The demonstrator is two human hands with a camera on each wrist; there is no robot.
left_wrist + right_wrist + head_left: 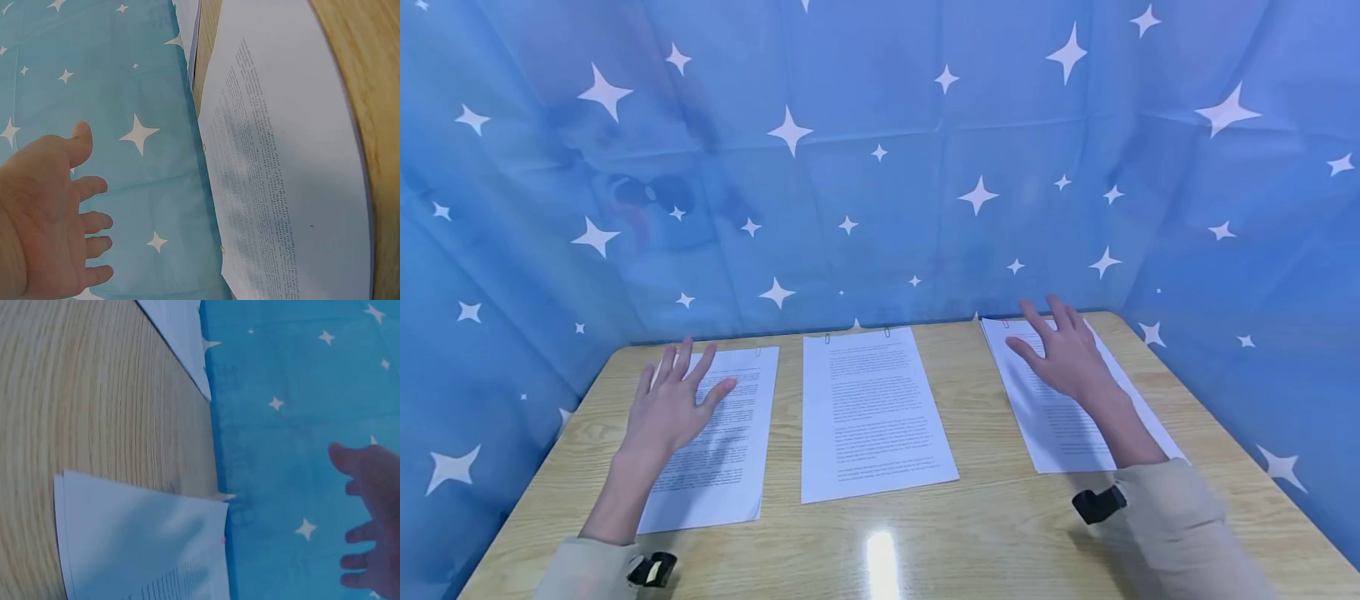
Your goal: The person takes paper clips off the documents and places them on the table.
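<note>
Three printed paper stacks lie side by side on a wooden table. My left hand (668, 410) hovers over the left stack (730, 450), fingers spread and holding nothing. Above the right stack (1060, 429) is my right hand (1071, 354), its fingers also extended and nothing in them. Between the hands lies the middle stack (872, 417), with two paper clips along its top edge. A reddish clip (1006, 323) sits on the right stack's top edge, and a pale clip (758, 352) on the left one. In the left wrist view, the left palm (47, 212) faces the camera.
The wooden table (985, 533) backs onto a blue curtain (880, 192) with white stars, which also hangs along both sides. A bright light reflection shows near the table's front. Each wrist wears a black strap, the left strap (652, 569) and the right strap (1099, 504).
</note>
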